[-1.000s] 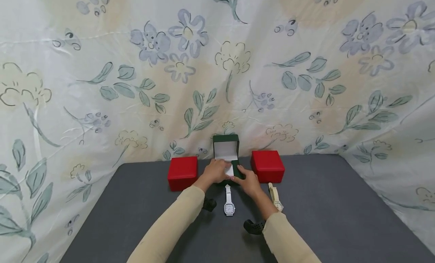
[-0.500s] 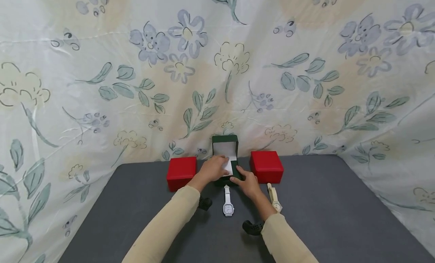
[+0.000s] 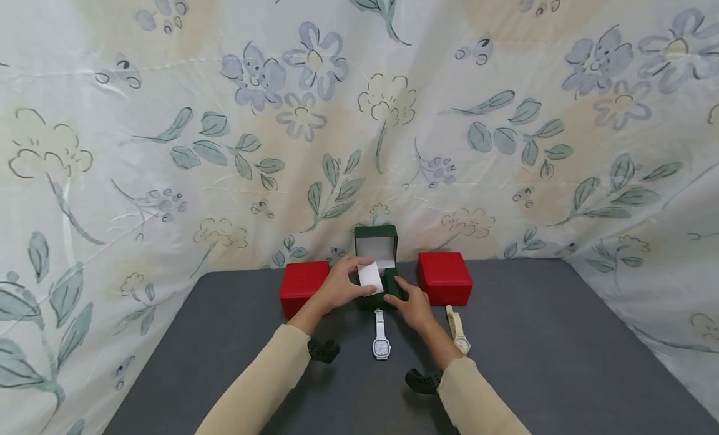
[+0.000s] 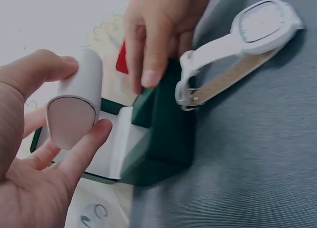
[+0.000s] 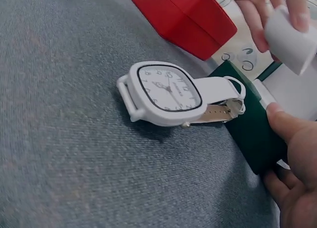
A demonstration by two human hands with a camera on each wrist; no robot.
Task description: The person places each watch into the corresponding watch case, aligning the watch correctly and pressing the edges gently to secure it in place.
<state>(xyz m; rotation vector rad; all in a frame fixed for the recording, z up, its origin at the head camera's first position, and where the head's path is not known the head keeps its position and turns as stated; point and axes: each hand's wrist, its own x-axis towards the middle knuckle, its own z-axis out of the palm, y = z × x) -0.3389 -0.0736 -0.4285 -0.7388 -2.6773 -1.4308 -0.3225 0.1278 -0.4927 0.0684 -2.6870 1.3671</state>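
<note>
My left hand [image 3: 339, 285] pinches a white watch cushion [image 3: 370, 278] between thumb and fingers, raised over the green watch box [image 3: 375, 231]. The box stands open, its pale-lined lid tipped back. In the left wrist view, the rounded cushion [image 4: 74, 121] shows its flat end. My right hand [image 3: 414, 306] grips the box's right front side, the thumb at its rim in the right wrist view. A white wristwatch [image 3: 381, 347] with a squarish dial lies in front of the box, its strap buckled in a loop [image 5: 218, 92].
Red boxes flank the green one, one at left [image 3: 303, 282] and another at right [image 3: 445, 278]. A cream-strapped watch [image 3: 457, 331] lies by my right forearm. Behind the grey table [image 3: 550, 341] hangs a flowered cloth [image 3: 427, 129].
My left hand has drawn the white cushion up and to the left out of the green box. The right hand keeps its place on the box.
</note>
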